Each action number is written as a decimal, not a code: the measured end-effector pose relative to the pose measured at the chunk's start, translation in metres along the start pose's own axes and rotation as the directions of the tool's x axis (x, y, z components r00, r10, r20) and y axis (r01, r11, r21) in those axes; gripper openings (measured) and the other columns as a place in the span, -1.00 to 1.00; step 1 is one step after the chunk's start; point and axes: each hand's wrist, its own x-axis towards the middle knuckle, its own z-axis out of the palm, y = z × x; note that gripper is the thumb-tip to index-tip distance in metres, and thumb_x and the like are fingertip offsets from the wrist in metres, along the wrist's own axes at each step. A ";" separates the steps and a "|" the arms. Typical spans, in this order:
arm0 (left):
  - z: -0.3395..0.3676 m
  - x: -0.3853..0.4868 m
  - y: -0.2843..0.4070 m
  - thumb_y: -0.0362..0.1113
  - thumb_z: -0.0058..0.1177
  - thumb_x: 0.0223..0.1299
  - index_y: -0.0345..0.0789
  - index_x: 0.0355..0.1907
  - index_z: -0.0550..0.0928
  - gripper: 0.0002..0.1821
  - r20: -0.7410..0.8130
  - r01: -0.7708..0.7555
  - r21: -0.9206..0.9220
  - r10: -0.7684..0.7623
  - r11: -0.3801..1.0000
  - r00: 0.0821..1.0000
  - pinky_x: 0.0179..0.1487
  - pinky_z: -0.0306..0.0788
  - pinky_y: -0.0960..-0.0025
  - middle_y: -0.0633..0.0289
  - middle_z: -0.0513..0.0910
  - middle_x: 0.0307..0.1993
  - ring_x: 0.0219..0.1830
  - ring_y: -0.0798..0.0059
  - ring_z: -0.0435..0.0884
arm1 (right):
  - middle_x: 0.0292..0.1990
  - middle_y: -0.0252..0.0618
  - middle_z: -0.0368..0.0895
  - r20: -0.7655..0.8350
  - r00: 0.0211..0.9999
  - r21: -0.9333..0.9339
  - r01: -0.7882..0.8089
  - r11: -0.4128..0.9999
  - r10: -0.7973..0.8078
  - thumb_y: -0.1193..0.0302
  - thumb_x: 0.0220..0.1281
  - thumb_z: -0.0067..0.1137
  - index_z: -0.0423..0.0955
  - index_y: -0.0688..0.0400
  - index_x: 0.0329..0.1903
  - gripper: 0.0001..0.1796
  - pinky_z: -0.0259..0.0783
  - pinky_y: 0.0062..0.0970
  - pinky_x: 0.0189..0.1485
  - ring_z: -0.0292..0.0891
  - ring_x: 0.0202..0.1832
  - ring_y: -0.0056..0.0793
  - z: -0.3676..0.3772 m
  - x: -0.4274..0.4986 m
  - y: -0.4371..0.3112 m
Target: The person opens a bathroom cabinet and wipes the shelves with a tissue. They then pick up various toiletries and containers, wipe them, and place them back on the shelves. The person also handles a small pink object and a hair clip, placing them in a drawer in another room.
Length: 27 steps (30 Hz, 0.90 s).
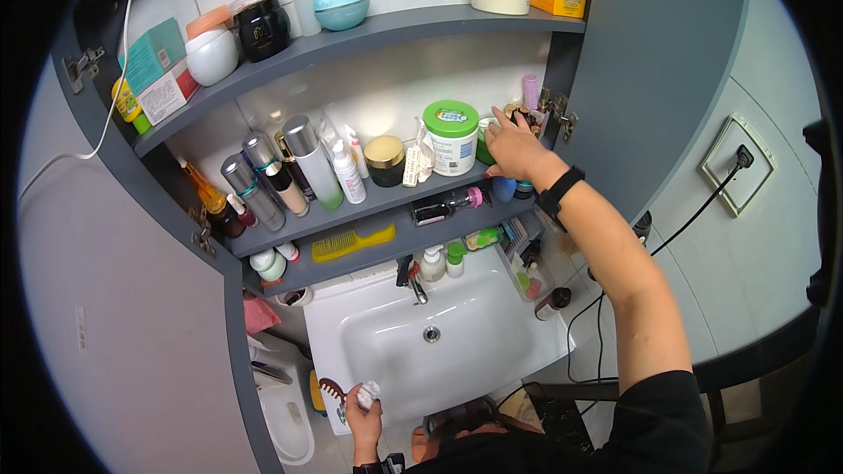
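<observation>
My left hand (364,422) is closed around a crumpled white tissue (369,394) at the sink's front left corner. Beside it, a brown wide-toothed comb (331,388) lies on the sink rim. My right hand (517,147) reaches to the right end of the cabinet's middle shelf. Its fingers are at a green container (484,150), mostly hidden by the hand; whether they grip it is unclear. Just left stands a white tub with a green lid (451,138). Small bottles (523,117) crowd behind my fingers, near a pink hair roller (530,91).
Both cabinet doors, left (138,316) and right (649,66), stand open. Several bottles and a gold-lidded jar (385,161) line the middle shelf. A yellow comb (353,242) lies below. The white sink (454,368) has a faucet (418,289). A black cord (691,217) hangs at right.
</observation>
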 end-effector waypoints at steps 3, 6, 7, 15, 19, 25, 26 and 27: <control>-0.003 0.000 -0.005 -0.64 0.06 0.03 -0.41 0.16 0.42 -0.46 -0.014 -0.037 0.025 0.037 0.999 0.999 -0.16 0.47 0.49 0.16 0.55 -0.10 -0.18 0.51 0.55 | 0.25 -0.06 0.39 -0.042 0.999 0.011 -0.032 0.999 0.032 0.23 -0.15 0.50 0.36 0.35 0.18 -0.18 0.07 0.01 0.42 0.04 0.47 -0.10 0.011 -0.011 -0.007; -0.006 0.001 -0.008 -0.62 0.06 0.04 -0.41 0.16 0.42 -0.46 -0.025 -0.017 -0.038 0.016 0.999 1.000 -0.15 0.47 0.48 0.16 0.56 -0.10 -0.17 0.52 0.56 | 0.21 -0.09 0.43 -0.166 0.986 -0.029 -0.034 0.999 0.028 0.31 -0.19 0.49 0.37 0.34 0.18 -0.19 0.11 -0.07 0.40 0.12 0.43 -0.16 0.020 -0.023 -0.010; -0.007 0.001 -0.008 -0.62 0.06 0.04 -0.41 0.17 0.42 -0.46 -0.023 -0.010 -0.010 0.010 1.000 1.000 -0.15 0.47 0.48 0.16 0.56 -0.09 -0.16 0.51 0.56 | 0.19 -0.10 0.45 -0.216 0.976 -0.045 -0.032 0.998 0.022 0.35 -0.20 0.47 0.38 0.33 0.18 -0.21 0.15 -0.10 0.38 0.17 0.41 -0.17 0.023 -0.026 -0.011; -0.004 0.007 -0.007 -0.61 0.07 0.05 -0.40 0.18 0.41 -0.45 0.007 -0.008 -0.034 0.008 0.999 1.000 -0.14 0.47 0.47 0.16 0.59 -0.09 -0.15 0.50 0.57 | 0.12 -0.21 0.53 -0.555 0.832 -0.016 -0.026 1.000 0.013 0.51 -0.15 0.24 0.45 0.26 0.09 -0.41 0.31 -0.30 0.11 0.39 0.20 -0.34 0.050 -0.039 -0.018; -0.003 0.009 -0.006 -0.61 0.08 0.04 -0.39 0.18 0.42 -0.45 0.006 -0.008 0.018 0.008 1.000 1.000 -0.14 0.48 0.46 0.16 0.59 -0.10 -0.15 0.49 0.58 | 0.12 -0.31 0.52 -0.596 0.802 -0.012 -0.051 0.999 0.034 0.50 -0.09 0.22 0.46 0.16 0.09 -0.45 0.34 -0.19 0.09 0.40 0.18 -0.38 0.054 -0.049 -0.019; -0.009 0.004 -0.001 -0.62 0.07 0.03 -0.38 0.15 0.44 -0.47 -0.012 -0.032 0.029 0.033 0.999 0.999 -0.16 0.48 0.47 0.20 0.59 -0.13 -0.18 0.51 0.58 | 0.28 -0.29 0.36 -0.496 0.865 0.147 0.003 0.989 0.072 0.51 -0.16 0.30 0.32 0.14 0.25 -0.23 0.27 -0.04 0.29 0.25 0.33 -0.26 0.061 -0.054 -0.008; -0.011 0.003 0.000 -0.62 0.07 0.03 -0.38 0.14 0.44 -0.47 -0.016 -0.022 0.016 0.022 1.000 1.000 -0.16 0.48 0.48 0.20 0.59 -0.13 -0.18 0.51 0.58 | 0.27 -0.29 0.36 -0.506 0.859 0.161 0.012 0.987 0.073 0.52 -0.14 0.28 0.33 0.14 0.24 -0.27 0.28 -0.02 0.28 0.25 0.32 -0.25 0.063 -0.054 -0.005; -0.012 0.002 0.000 -0.62 0.08 0.03 -0.38 0.14 0.45 -0.47 -0.021 -0.011 -0.010 0.010 1.000 1.000 -0.16 0.48 0.48 0.21 0.59 -0.14 -0.19 0.52 0.58 | 0.26 -0.29 0.37 -0.515 0.854 0.176 0.022 0.984 0.073 0.53 -0.12 0.26 0.35 0.14 0.22 -0.30 0.29 0.00 0.28 0.26 0.31 -0.24 0.065 -0.053 -0.003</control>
